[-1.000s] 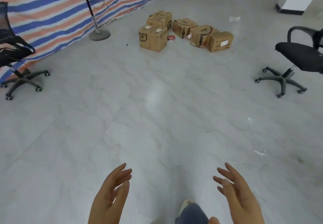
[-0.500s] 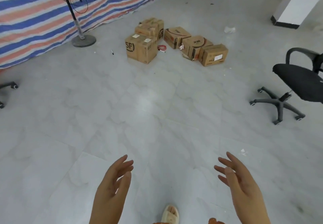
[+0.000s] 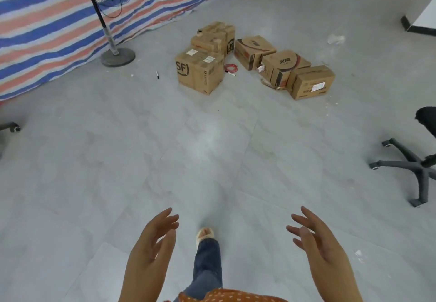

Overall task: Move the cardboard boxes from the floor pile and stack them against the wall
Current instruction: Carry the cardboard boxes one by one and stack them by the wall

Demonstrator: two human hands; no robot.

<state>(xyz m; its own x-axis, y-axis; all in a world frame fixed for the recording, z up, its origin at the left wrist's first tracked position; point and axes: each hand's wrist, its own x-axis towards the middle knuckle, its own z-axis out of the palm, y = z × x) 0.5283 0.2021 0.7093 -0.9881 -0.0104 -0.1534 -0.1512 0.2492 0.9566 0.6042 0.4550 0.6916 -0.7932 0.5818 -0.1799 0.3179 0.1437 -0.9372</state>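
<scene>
From the left, the fan stand [image 3: 117, 54] has its round base planted near the SF box [image 3: 199, 71], on that box's left, close to the striped tarp [image 3: 59, 25]. A marker pen [image 3: 157, 75] lies on the floor [image 3: 118, 160] between the stand and the SF box. I could kick it or roll on it if I come in from that side.

My left hand [image 3: 151, 250] hangs well short of the SF box, fingers spread and loose, holding nothing. My foot [image 3: 205, 234] is stepping forward between my two hands.

The cardboard boxes [image 3: 254, 63] all sit in the floor pile, none yet stacked. Just right of the SF box lie a red cable coil [image 3: 230, 67] and another pen, easy to snag underfoot while lifting. Further right of it, the round-logo box [image 3: 282, 68] looks torn at its lower edge; I judge it may give way if gripped there.

My right hand [image 3: 316, 242] is likewise spread and empty, well short of the SF box. Far right of that box, the office chair base [image 3: 410, 165] could catch my leg when I turn with a load.
</scene>
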